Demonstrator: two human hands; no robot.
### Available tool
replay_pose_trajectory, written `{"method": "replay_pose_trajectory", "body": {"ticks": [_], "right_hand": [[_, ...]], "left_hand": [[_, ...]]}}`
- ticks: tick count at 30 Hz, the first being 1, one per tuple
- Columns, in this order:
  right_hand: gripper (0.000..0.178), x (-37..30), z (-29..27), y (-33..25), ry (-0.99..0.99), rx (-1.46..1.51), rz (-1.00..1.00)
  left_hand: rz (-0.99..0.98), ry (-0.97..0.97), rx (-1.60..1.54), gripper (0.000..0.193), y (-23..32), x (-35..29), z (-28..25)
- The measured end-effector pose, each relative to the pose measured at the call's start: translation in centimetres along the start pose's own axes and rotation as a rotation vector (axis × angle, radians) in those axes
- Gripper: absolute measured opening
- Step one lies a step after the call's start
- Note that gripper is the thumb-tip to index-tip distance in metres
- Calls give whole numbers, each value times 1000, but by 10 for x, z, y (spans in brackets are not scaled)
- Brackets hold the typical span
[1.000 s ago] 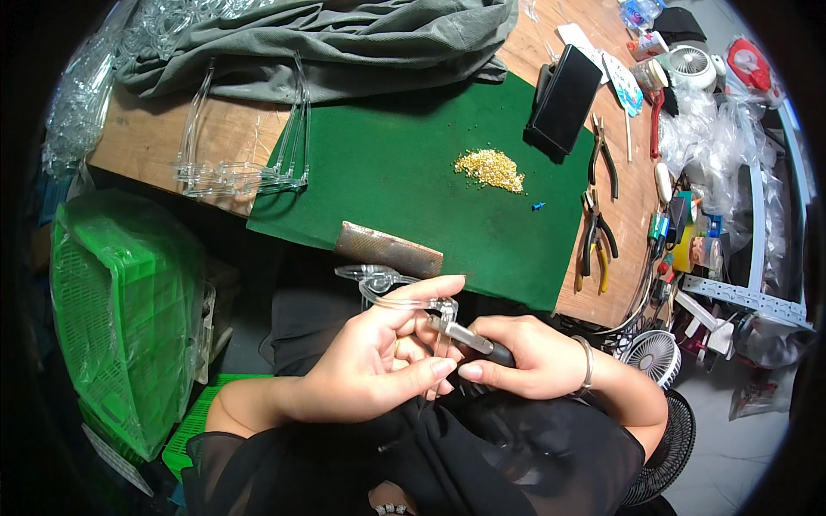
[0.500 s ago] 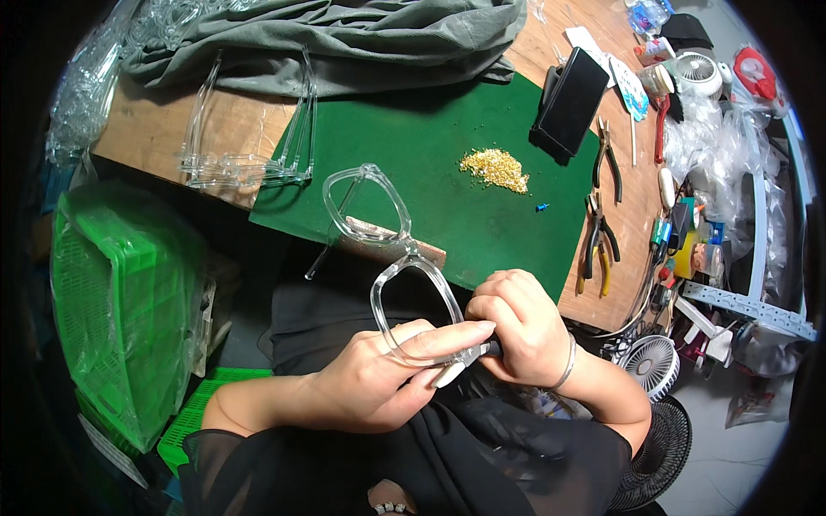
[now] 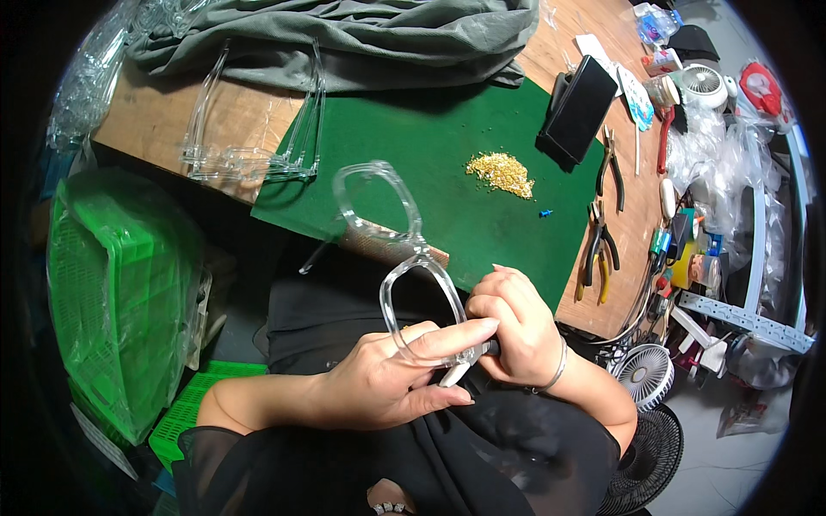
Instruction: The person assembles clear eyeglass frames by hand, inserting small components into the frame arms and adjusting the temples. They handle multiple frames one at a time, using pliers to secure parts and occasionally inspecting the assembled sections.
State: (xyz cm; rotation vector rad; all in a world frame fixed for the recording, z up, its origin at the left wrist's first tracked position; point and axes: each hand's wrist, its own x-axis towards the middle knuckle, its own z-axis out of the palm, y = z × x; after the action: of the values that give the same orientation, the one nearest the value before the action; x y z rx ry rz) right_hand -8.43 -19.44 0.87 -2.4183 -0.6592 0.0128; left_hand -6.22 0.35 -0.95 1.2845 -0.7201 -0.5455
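The bench and its green mat share a near edge, and a clear eyeglass frame is held up beside it, overlapping it in view. The left hand pinches the frame's near corner; the right hand is curled closed. A textured bar may hinder forward swing; gold pieces lie well apart, leaving turning room. A dark tool handle fills the right grip, probably working that corner; continuing likely needs it steady.

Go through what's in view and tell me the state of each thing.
Left hand: closed on frame
Frame: held up, tilted
Right hand: closed on black handle
Gold bits: heaped, loose
Phone: screen dark
Pliers: two pairs, lying down
Cloth: crumpled
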Motion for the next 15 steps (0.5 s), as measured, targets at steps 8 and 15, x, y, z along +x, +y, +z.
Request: {"method": "replay_pose_trajectory", "body": {"ticks": [8, 15], "right_hand": [[33, -5, 5, 2, 28, -5, 32], [27, -9, 11, 3, 47, -113, 83]], "left_hand": [[115, 7, 96, 55, -7, 3, -1], [113, 51, 173, 44, -9, 4, 3]]}}
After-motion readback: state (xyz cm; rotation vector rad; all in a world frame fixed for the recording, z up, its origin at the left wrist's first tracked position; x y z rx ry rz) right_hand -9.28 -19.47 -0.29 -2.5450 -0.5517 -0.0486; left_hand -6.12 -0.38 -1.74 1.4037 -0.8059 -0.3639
